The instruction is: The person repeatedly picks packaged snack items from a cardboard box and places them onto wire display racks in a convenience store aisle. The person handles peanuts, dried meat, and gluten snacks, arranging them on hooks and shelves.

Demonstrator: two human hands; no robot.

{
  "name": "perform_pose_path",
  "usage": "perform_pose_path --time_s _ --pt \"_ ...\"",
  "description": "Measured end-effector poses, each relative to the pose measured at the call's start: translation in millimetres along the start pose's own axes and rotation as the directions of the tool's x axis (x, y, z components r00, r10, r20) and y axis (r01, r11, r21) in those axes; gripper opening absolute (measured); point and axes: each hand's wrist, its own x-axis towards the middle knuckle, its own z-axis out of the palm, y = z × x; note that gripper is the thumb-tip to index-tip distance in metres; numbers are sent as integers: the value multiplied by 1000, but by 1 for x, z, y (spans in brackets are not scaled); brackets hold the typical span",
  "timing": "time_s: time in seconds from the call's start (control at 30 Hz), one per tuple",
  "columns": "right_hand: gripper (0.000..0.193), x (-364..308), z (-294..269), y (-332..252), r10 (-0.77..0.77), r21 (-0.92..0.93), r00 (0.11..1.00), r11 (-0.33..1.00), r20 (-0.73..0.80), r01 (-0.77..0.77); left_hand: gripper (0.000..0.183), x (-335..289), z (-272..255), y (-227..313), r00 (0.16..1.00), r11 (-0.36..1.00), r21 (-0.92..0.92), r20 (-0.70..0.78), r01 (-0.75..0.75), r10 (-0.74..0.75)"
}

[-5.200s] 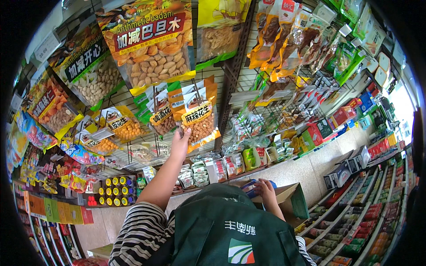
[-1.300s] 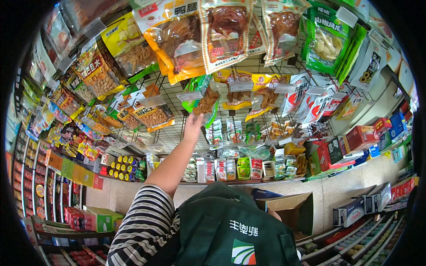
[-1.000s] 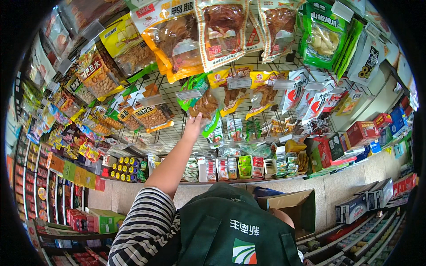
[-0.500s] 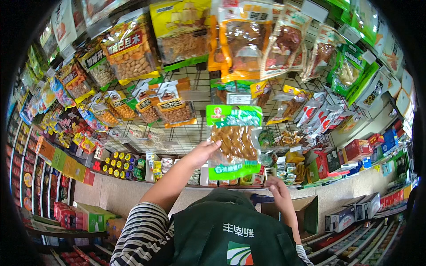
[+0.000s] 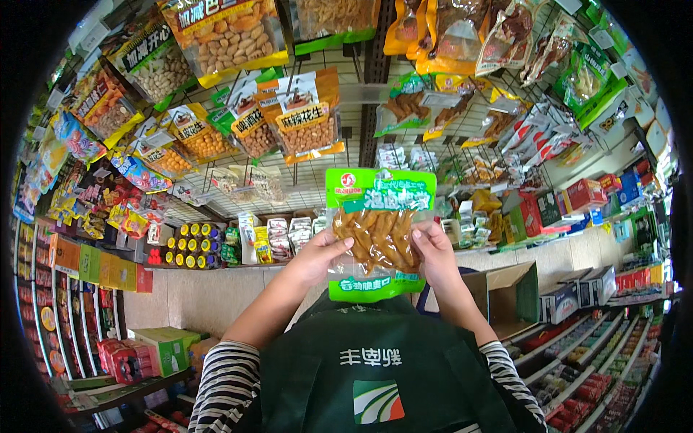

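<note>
A green-and-clear vacuum pack of brown chicken feet [image 5: 377, 234] is held upright in front of my dark green apron [image 5: 325, 361]. My left hand [image 5: 321, 252] pinches its left edge, thumb lying on the front. On the opposite edge, my right hand [image 5: 435, 251] grips it the same way, with the fingers behind the pack out of sight. Beyond it, a similar green pack of brown snacks [image 5: 406, 108] hangs on the wire rack.
Bags of nuts [image 5: 231, 47] and peanuts [image 5: 307, 119] hang at the upper left. Yellow-lidded jars [image 5: 193, 244] stand on the low shelf. An open cardboard box [image 5: 509, 296] sits on the floor to the right, near grey boxes [image 5: 577, 296]. Stacked red drink packs [image 5: 130, 359] are at lower left.
My right hand has come up from beside the apron and taken hold of the pack's right edge. The left hand still holds the pack. The view has shifted toward the left.
</note>
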Motion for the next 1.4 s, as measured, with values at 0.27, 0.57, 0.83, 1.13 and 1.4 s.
perform_pose_path --time_s 0.27,0.57,0.83,1.13,1.4 --pt "10 -7 22 -6 -135 -308 990 944 -48 114 45 -10 -2 5 998 1000 -13 -54 -24 24" --pt "11 37 5 -9 -30 -77 980 997 -197 16 50 22 42 12 927 788 517 30 -336 375" --pt "43 128 -18 32 -99 504 607 669 789 -546 78 70 102 0 852 -95 853 520 -513 63" --pt "29 98 -21 12 -492 514 268 477 828 -713 67 76 146 -29 680 -533 559 732 -635 -43" --pt "27 82 -54 -19 -219 762 806 526 550 -378 67 99 162 -39 641 -562 498 763 -661 -78"
